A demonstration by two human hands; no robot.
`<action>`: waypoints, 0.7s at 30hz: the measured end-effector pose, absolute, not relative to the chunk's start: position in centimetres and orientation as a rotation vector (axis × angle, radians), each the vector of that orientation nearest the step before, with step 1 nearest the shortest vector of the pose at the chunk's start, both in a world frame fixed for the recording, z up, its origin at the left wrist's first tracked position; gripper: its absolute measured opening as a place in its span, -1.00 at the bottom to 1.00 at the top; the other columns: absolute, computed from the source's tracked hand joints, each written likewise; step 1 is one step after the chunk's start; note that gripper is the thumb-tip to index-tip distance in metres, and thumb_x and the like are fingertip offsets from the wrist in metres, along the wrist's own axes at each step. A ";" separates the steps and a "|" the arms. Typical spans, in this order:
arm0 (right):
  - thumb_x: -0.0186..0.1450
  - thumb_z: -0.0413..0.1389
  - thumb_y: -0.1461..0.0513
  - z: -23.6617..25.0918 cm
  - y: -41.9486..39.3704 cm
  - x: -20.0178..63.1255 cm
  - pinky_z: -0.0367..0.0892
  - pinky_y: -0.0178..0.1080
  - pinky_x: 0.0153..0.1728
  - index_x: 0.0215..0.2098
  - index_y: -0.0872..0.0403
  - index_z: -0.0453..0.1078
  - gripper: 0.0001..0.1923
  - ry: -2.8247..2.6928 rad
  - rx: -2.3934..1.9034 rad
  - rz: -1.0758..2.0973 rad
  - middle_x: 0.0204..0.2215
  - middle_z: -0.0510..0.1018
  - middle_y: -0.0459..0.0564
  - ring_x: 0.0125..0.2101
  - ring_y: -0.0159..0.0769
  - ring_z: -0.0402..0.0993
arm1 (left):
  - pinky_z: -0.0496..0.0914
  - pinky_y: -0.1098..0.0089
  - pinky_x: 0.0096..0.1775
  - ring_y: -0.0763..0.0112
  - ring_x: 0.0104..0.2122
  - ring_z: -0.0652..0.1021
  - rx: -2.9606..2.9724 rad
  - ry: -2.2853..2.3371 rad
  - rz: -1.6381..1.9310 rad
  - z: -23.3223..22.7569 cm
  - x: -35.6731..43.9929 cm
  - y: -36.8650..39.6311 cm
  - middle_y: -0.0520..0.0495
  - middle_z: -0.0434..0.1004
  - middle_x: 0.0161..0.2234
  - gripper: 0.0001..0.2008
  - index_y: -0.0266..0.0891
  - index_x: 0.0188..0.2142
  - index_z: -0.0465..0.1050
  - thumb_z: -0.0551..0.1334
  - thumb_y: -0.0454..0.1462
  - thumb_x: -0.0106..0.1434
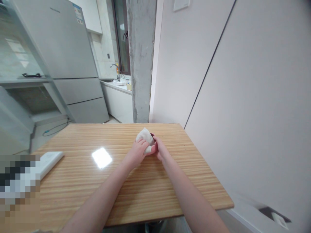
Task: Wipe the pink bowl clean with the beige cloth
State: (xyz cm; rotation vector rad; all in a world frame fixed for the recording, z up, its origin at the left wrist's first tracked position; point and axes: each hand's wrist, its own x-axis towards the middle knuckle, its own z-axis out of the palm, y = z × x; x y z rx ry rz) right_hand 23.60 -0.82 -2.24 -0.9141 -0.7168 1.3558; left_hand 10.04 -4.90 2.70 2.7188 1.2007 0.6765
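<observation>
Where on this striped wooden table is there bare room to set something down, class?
The striped wooden table is bare along its right edge, beside the right hand, and between the flat white box and the left hand. It is crowded only where both hands press a white cloth onto a small dark red object.

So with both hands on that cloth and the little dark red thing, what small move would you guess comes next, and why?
Probably a small turn of the white cloth with the left hand. It is pressed onto the small dark red object, maybe a cup or bowl, which the right hand cups from the side on the wooden table. One hand steadying while the other presses cloth suggests wiping, though the object is mostly hidden.
</observation>
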 end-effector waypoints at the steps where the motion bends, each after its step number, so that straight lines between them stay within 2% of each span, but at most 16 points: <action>1: 0.04 0.13 0.09 -1.8 -0.9 23.8 0.34 -0.27 -0.30 -0.31 0.03 0.43 -0.72 -0.723 -0.877 1.390 -0.46 0.56 -0.11 -0.33 -0.29 0.45 | 0.25 0.16 -0.01 0.21 -0.16 0.38 2.727 1.176 0.689 2.9 10.0 -5.0 -0.15 0.43 -0.24 -0.93 -0.24 -0.36 0.32 0.09 -0.38 0.18; 4: 0.05 0.13 0.08 -0.7 -1.2 24.2 0.34 -0.25 -0.22 -0.33 0.06 0.45 -0.73 -0.693 -0.826 1.555 -0.40 0.59 -0.07 -0.28 -0.27 0.47 | 0.24 0.19 0.01 0.23 -0.15 0.38 2.742 1.093 0.699 3.4 9.9 -5.2 -0.14 0.42 -0.26 -0.93 -0.24 -0.38 0.31 0.10 -0.41 0.15; 7: 0.01 0.14 0.14 -0.4 -1.3 24.4 0.33 -0.25 -0.22 -0.38 0.07 0.45 -0.77 -0.692 -0.824 1.639 -0.43 0.59 -0.08 -0.31 -0.27 0.47 | 0.23 0.18 0.02 0.23 -0.15 0.38 2.741 1.044 0.662 3.5 9.7 -5.3 -0.13 0.42 -0.26 -0.93 -0.24 -0.37 0.31 0.10 -0.40 0.15; 11: -0.06 0.16 0.20 -1.2 -1.2 24.0 0.32 -0.28 -0.24 -0.40 0.06 0.42 -0.78 -0.622 -0.897 1.453 -0.46 0.57 -0.13 -0.33 -0.30 0.46 | 0.23 0.19 0.01 0.23 -0.13 0.38 2.747 1.051 0.602 3.1 9.7 -5.2 -0.11 0.41 -0.25 -0.94 -0.23 -0.35 0.31 0.11 -0.38 0.16; 15: -0.07 0.22 0.15 -2.0 -1.3 23.3 0.29 -0.29 -0.27 -0.39 0.03 0.37 -0.74 -0.563 -0.992 1.210 -0.47 0.54 -0.15 -0.35 -0.32 0.44 | 0.24 0.17 0.00 0.22 -0.08 0.35 2.724 1.191 0.621 2.5 10.1 -5.5 -0.14 0.38 -0.16 -0.91 -0.23 -0.28 0.31 0.07 -0.31 0.24; 21: -0.03 0.21 0.11 -2.4 -1.7 22.7 0.28 -0.28 -0.31 -0.39 0.02 0.34 -0.73 -0.508 -1.011 1.109 -0.48 0.51 -0.13 -0.37 -0.32 0.42 | 0.26 0.16 -0.03 0.21 -0.11 0.36 2.700 1.282 0.586 2.0 10.7 -5.4 -0.14 0.40 -0.19 -0.92 -0.23 -0.29 0.30 0.06 -0.32 0.24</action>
